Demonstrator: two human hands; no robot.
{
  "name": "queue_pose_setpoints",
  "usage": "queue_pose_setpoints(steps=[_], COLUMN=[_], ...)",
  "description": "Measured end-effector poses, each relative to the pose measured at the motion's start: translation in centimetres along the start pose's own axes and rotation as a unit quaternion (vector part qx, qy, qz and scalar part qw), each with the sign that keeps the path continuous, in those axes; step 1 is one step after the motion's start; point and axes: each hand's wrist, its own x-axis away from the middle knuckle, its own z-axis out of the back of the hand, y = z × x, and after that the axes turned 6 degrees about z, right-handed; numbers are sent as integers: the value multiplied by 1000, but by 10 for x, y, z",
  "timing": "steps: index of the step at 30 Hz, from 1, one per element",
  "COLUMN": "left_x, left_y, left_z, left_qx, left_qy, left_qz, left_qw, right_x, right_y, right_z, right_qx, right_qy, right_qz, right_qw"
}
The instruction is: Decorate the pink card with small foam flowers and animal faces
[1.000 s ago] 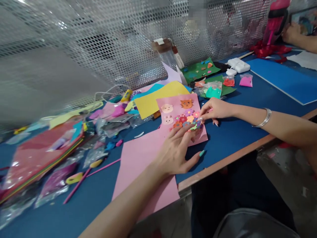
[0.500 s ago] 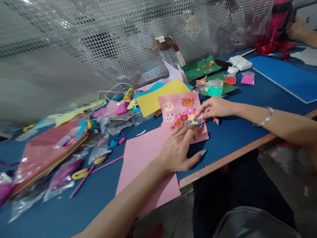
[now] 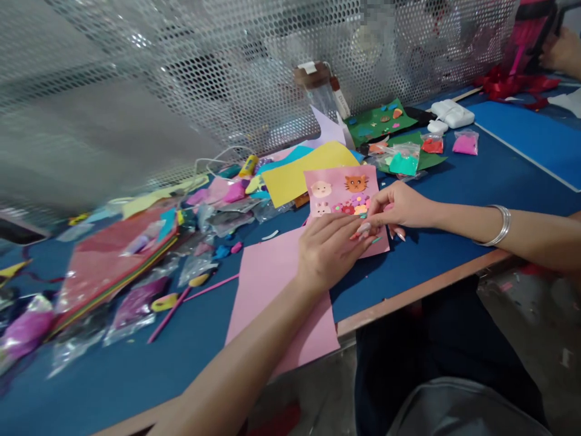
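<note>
A small pink card (image 3: 338, 184) with cat and bunny face stickers and a cluster of foam flowers lies on the blue table (image 3: 436, 254). My left hand (image 3: 331, 248) rests on the card's lower part, fingers stretched forward and lying over the flowers, holding nothing. My right hand (image 3: 399, 206), with a silver bangle (image 3: 499, 225) on the wrist, meets it from the right. Its fingertips are pinched together at the flower cluster, and what they hold is too small to make out. A larger pink sheet (image 3: 267, 284) lies under my left wrist.
A yellow sheet (image 3: 299, 172) and a green sheet (image 3: 379, 121) lie behind the card. Small bags of coloured bits (image 3: 403, 162), a felt stack (image 3: 109, 260) and a pink stick (image 3: 190, 300) clutter the left. A perforated metal screen (image 3: 204, 79) runs along the back. Another person's hand (image 3: 563, 51) is at far right.
My left hand has slid forward over the flowers and drawn its thumb in. My right fingertips have closed in beside it. The view has shifted slightly left.
</note>
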Motion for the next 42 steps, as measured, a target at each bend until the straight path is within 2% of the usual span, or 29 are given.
queue_pose_setpoints(steps=[3,10,15,18,21,24,29,33,36,42], left_x=[0,-1,-3,-3,-1,0,-1,-2,-3,-3], left_y=[0,0,3,3,1,-1,2,4,5,4], left_z=[-2,0,6,7,4,3,5,7,8,3], left_qx=[12,13,-13,-42,-62,-60,-109,-112,-113,-59], left_qy=[20,15,59,60,55,54,61,72,91,47], left_qz=[-19,-15,-24,-25,-13,-3,-4,-19,-17,13], left_qw=[1000,1000,998,997,997,997,992,991,989,997], right_x=[1,2,2,2,4,7,11,10,6,4], right_y=[0,-2,-5,-7,-8,-6,0,0,0,4], right_z=[-4,-9,-15,-19,-23,-27,-30,-24,-18,-15], right_qx=[11,-19,-174,-272,-323,-302,-206,-124,-79,-54], right_qy=[-8,-33,49,23,9,0,-15,24,11,32], right_qz=[-1,-18,-48,-41,-30,-14,1,22,38,58], right_qw=[1000,999,982,961,946,953,978,992,996,996])
